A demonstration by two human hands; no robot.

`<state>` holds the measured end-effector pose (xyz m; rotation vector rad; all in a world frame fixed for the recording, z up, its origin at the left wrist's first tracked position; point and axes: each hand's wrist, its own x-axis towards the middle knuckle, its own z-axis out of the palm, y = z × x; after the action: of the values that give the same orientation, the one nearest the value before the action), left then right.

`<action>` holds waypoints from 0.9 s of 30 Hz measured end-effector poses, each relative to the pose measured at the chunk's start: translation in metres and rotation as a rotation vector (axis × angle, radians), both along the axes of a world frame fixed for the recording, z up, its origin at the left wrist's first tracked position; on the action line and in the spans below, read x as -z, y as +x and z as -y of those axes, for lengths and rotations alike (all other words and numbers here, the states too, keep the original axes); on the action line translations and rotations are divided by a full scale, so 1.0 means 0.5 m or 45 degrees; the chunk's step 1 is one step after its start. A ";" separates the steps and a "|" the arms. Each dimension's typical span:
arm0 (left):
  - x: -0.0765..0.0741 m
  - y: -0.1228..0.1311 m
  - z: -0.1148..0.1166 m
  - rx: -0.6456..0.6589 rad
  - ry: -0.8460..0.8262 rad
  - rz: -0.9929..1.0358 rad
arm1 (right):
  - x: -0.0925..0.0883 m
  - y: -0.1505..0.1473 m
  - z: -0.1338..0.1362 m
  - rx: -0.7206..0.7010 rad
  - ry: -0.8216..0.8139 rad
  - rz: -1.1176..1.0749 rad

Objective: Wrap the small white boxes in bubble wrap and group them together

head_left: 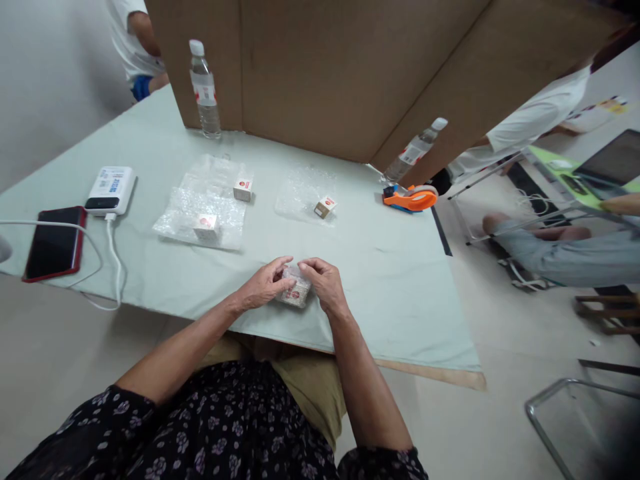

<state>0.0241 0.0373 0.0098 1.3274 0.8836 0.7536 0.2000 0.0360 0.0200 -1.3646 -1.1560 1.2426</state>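
Lying at far left, a phone [55, 243] adjoins bubble wrap-side power bank [111, 191]. The left hand [267, 283] touches the bubble-wrapped box [296, 295] near the front edge of the table [400, 287]; the right hand [324, 281] meets its right side. Whether either hand pinches cannot be determined. Farther right lies an orange tape dispenser [411, 199].

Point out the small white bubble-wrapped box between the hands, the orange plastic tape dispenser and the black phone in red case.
Small white bubble-wrapped box [297, 295]: head view, on its printed side.
Orange plastic tape dispenser [407, 199]: head view, on its body.
Black phone in red case [55, 243]: head view, on its screen.
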 end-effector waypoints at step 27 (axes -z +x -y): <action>-0.005 0.021 0.018 -0.189 0.269 -0.291 | -0.002 0.006 0.116 -0.084 0.769 1.074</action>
<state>0.0347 0.0284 0.0122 1.5694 1.1176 0.8387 0.2029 -0.0222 0.0211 -1.3865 -1.9581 0.2432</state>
